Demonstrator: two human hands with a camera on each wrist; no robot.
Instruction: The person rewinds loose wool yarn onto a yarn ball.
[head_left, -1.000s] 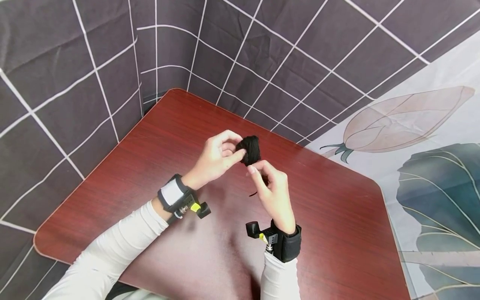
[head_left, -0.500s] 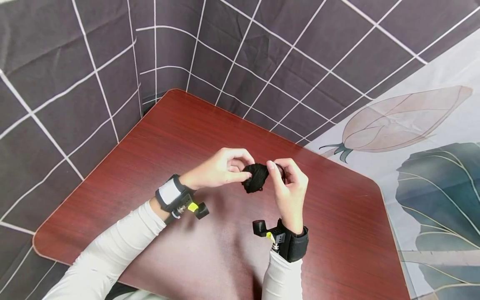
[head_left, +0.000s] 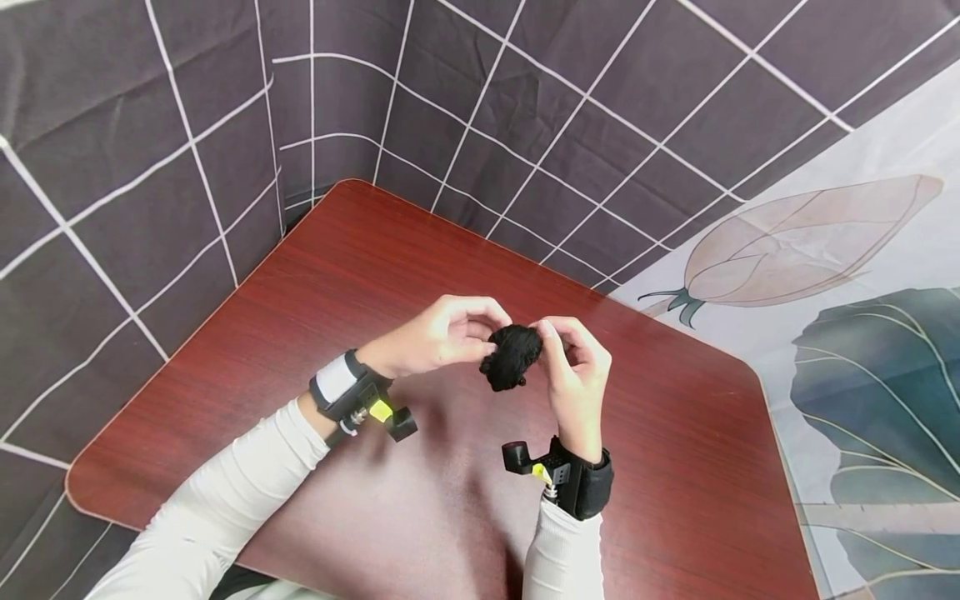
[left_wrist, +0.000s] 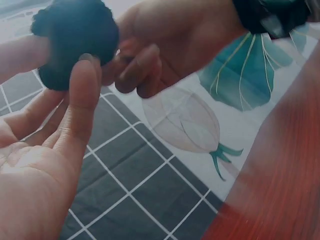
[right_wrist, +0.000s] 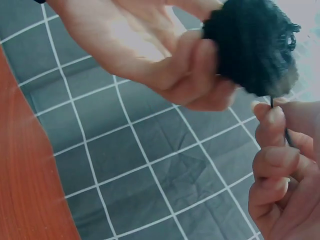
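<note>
A small wound ball of black yarn point(head_left: 512, 357) is held up over the table between both hands. My left hand point(head_left: 442, 337) grips its left side between thumb and fingers; the left wrist view has the thumb point(left_wrist: 84, 92) pressed against the dark windings. On the right, my right hand point(head_left: 577, 367) is close against the ball, its fingers curled. A loose strand of yarn point(right_wrist: 289, 137) comes off the ball in the right wrist view and runs between these curled fingers, pinched there. Part of the ball's far side is hidden.
Beneath the hands lies a reddish-brown wooden table point(head_left: 360, 267) with rounded corners. Dark cloth with a white grid point(head_left: 570, 142) hangs behind and to the left. A pale cloth with a plant print point(head_left: 772, 242) hangs along the right. Each wrist wears a strapped black camera mount.
The yarn ball came down toward me and turned in the left hand. My right hand went from below the ball to its right side, drew slightly away, then came back in.
</note>
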